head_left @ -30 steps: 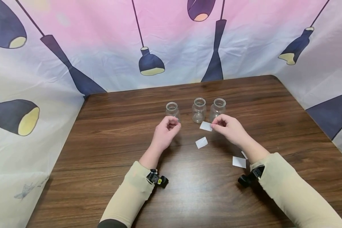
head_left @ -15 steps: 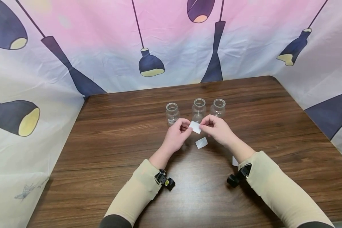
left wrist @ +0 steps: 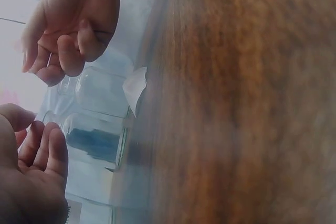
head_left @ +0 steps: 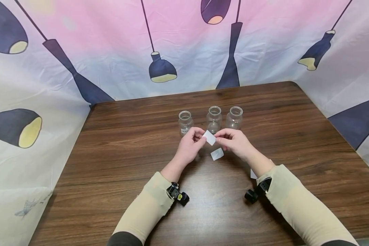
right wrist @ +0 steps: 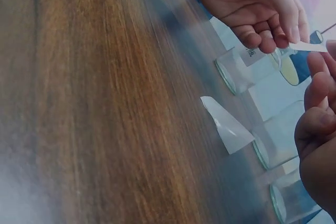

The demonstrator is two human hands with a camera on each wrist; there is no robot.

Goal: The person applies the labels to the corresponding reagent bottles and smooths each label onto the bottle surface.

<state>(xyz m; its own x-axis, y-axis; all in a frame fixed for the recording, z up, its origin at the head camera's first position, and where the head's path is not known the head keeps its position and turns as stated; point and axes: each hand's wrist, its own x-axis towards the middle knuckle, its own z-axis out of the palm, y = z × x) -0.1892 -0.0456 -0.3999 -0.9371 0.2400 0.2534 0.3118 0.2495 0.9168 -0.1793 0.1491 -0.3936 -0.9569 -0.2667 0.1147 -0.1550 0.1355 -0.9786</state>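
Both hands meet in front of the glass jars, over the wooden table. My left hand (head_left: 187, 147) pinches a small white label (head_left: 209, 137) by its left side between thumb and finger. The thumb and fingers of my right hand (head_left: 236, 145) pinch the label's right corner. In the right wrist view the label (right wrist: 308, 47) appears nearly edge-on between the two hands. Just below them lies a creased slip of white paper (head_left: 217, 154), one edge raised off the wood. The left jar (head_left: 185, 120) bears a printed label, partly hidden behind my left hand.
A middle jar (head_left: 214, 119) and a right jar (head_left: 234, 118) stand close together behind the hands, uncapped. Another white paper piece (head_left: 253, 174) lies partly under the right forearm. The wooden table (head_left: 126, 143) reaches back to a printed cloth (head_left: 190, 44).
My right hand has brought the label leftward, and my left hand has come right from beside the left jar to take its other side. Over the last half second the label has turned slightly.
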